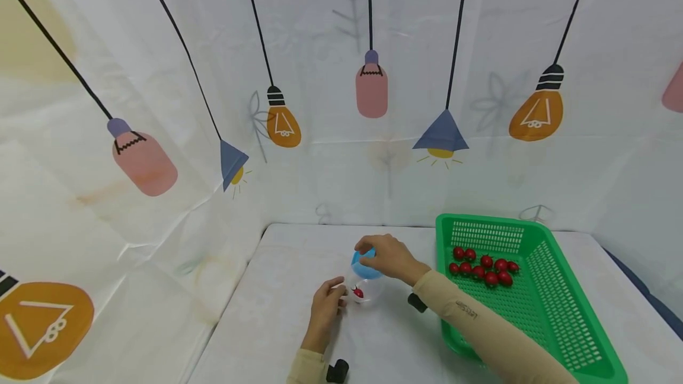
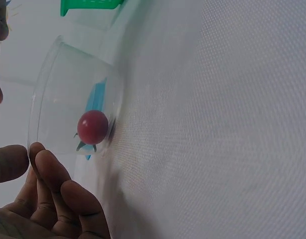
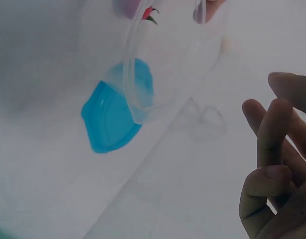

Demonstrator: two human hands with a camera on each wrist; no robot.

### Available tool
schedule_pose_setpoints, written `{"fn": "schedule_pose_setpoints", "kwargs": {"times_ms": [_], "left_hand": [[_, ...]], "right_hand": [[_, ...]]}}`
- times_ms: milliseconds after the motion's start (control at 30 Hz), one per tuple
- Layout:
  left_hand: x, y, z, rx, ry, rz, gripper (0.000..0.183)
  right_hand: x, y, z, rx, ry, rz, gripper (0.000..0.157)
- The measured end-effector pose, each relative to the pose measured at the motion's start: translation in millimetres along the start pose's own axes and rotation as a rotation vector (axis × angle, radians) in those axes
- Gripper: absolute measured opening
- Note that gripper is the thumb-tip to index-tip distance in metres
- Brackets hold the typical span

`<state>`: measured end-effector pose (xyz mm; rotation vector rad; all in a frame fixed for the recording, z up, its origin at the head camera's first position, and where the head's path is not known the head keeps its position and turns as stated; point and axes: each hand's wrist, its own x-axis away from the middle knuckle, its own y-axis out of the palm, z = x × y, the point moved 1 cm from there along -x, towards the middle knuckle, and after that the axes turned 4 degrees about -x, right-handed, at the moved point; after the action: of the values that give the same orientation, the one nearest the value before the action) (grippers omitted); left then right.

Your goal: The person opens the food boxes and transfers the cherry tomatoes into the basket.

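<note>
A clear plastic container [image 2: 68, 99] stands on the white table with one cherry tomato [image 2: 92, 127] at its bottom, the green stem still on. My left hand [image 1: 324, 310] pinches its rim between thumb and fingers, as the left wrist view shows closely. Flat on the table just behind the container lies a blue lid [image 3: 110, 119], partly seen through the clear wall. Above the lid and container hovers my right hand [image 1: 392, 256], its fingers loosely bent and holding nothing; in the right wrist view the right fingers [image 3: 272, 129] are apart from both.
On the right of the table stands a green plastic basket [image 1: 578, 289] with a raised perforated wall. Several cherry tomatoes [image 1: 486, 261] lie in its far left part. A white patterned cloth [image 1: 320, 182] hangs behind the table and along its left side.
</note>
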<state>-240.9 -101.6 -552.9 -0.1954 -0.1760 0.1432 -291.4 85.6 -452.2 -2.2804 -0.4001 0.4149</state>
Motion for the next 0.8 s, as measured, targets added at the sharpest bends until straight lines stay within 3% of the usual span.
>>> {"fn": "schedule_pose_setpoints", "kwargs": {"times_ms": [267, 500, 800], "left_hand": [[-0.8, -0.8, -0.3, 0.001, -0.002, -0.012, 0.037], [-0.9, -1.5, 2.0, 0.006, 0.002, -0.021, 0.038], [-3.1, 0.1, 2.9, 0.006, -0.004, -0.018, 0.037]], "right_hand": [[-9, 21.4, 8, -0.001, 0.026, -0.228, 0.026], [-10, 32.9, 11, 0.017, 0.019, -0.270, 0.024], [-12, 46.3, 17, 0.099, 0.101, -0.350, 0.025]]}}
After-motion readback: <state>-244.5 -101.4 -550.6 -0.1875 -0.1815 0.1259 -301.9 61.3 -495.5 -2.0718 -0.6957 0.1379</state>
